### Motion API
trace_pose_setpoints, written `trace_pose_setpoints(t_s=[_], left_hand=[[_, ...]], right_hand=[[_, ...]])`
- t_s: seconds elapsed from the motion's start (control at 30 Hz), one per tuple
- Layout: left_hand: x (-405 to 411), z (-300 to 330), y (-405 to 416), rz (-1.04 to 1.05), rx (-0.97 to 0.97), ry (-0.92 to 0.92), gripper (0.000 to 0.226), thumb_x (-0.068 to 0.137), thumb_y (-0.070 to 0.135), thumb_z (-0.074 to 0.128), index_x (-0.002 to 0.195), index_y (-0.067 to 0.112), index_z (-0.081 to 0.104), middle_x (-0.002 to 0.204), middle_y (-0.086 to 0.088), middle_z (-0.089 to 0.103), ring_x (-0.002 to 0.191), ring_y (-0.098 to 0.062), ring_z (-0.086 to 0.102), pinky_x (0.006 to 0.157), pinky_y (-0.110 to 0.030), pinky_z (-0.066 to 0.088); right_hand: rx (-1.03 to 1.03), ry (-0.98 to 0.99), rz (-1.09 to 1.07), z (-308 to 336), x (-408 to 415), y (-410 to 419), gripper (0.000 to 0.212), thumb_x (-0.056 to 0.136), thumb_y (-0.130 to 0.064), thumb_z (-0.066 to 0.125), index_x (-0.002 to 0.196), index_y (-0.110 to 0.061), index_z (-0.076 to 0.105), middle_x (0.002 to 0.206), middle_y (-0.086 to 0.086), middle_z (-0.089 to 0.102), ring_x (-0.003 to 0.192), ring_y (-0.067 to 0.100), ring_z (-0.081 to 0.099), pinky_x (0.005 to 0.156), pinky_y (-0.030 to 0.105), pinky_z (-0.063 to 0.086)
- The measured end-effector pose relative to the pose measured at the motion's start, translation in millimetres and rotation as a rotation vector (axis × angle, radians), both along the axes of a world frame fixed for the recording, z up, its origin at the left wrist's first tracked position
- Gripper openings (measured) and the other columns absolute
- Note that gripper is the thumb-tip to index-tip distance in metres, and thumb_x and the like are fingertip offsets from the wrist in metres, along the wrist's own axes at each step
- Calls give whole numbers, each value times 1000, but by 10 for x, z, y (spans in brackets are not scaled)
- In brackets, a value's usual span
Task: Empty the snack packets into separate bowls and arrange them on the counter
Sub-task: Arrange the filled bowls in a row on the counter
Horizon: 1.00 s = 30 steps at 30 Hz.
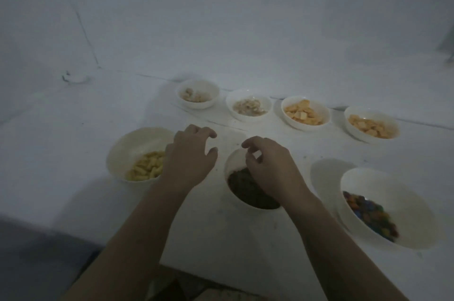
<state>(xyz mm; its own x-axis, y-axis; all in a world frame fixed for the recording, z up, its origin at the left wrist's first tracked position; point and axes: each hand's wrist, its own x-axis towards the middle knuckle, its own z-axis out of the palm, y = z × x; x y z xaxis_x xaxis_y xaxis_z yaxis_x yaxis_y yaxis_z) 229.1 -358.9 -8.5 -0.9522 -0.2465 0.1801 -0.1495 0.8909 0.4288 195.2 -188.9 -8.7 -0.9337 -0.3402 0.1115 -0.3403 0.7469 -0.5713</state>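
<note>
Several white bowls of snacks stand on the white counter [61, 153]. The near row has a bowl of yellow puffs [137, 153] on the left, a bowl of dark brown pieces [245, 185] in the middle and a bowl of multicoloured candies [385, 209] on the right. My left hand [189, 155] hovers between the yellow and the dark bowl, fingers loosely curled, holding nothing. My right hand [267, 163] hangs over the dark bowl's far rim, fingers curled, nothing visible in it.
A far row holds a bowl of pale nuts [197, 94], a bowl of beige flakes [248, 105] and two bowls of orange crackers [305, 112] [371, 126]. A small white round object [77, 77] lies at the back left. The counter's front edge runs below my arms.
</note>
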Motion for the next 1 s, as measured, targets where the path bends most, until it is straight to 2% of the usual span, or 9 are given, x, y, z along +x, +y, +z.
trace_pose_setpoints(t_s=[0.07, 0.13, 0.23, 0.3, 0.37, 0.43, 0.53, 0.7, 1.0], left_hand=[[95, -37, -222, 15, -61, -192, 47, 90, 44, 56, 132, 24, 46, 134, -5, 45, 122, -28, 41, 95, -42, 41], [165, -98, -417, 25, -144, -405, 49, 88, 44, 58, 129, 19, 45, 130, -7, 45, 120, -30, 43, 92, -40, 41], [208, -170, -625, -43, -224, -546, 17, 89, 19, 51, 106, 16, 48, 116, -7, 55, 99, -27, 55, 78, -35, 45], [174, -207, -675, -119, -249, -506, 15, 89, 9, 45, 101, 16, 47, 111, -7, 56, 92, -26, 55, 73, -34, 45], [89, -267, -670, -192, -287, -428, 22, 90, 9, 46, 110, 17, 52, 117, -5, 56, 102, -27, 57, 79, -35, 47], [-49, -365, -642, -236, -285, -329, 25, 90, 13, 51, 113, 21, 58, 124, -2, 57, 113, -26, 56, 83, -35, 48], [-292, -483, -574, -292, -314, -200, 40, 90, 15, 53, 128, 27, 58, 133, 0, 55, 123, -24, 52, 93, -34, 45], [-597, -515, -384, -368, -289, -177, 42, 92, 17, 54, 133, 26, 54, 134, -1, 55, 125, -26, 50, 98, -38, 40], [-749, -557, -330, -316, -276, -148, 44, 93, 14, 49, 135, 28, 51, 133, 0, 56, 123, -25, 49, 99, -40, 33]], right_hand=[[115, -171, -21, -17, 83, -187, 29, 98, -40, 49, 120, -24, 57, 113, -4, 62, 99, 15, 59, 88, 34, 51], [289, -301, -17, -48, 170, -340, 33, 95, -48, 50, 108, -19, 58, 100, -2, 63, 92, 19, 59, 78, 33, 50], [509, -281, -27, -131, 282, -503, 13, 97, -31, 52, 93, -19, 50, 90, -2, 56, 79, 18, 49, 59, 27, 34], [519, -209, -119, -168, 312, -567, 6, 97, -20, 50, 92, -20, 48, 90, -1, 54, 77, 20, 47, 63, 27, 33], [515, -126, -204, -207, 293, -600, 8, 95, -14, 49, 95, -20, 54, 95, 2, 62, 80, 23, 53, 69, 29, 37], [516, -83, -286, -262, 237, -590, 26, 94, -9, 47, 113, -22, 61, 110, 1, 65, 99, 25, 59, 88, 37, 41], [483, -77, -392, -329, 100, -519, 42, 96, -8, 44, 129, -31, 58, 128, -3, 60, 122, 23, 52, 109, 44, 26], [492, -24, -479, -396, -127, -343, 45, 91, -6, 43, 123, -34, 59, 117, -2, 65, 114, 23, 56, 101, 42, 30], [414, -55, -452, -416, -282, -245, 47, 97, -6, 40, 134, -31, 54, 134, 4, 57, 125, 28, 49, 100, 44, 33]])
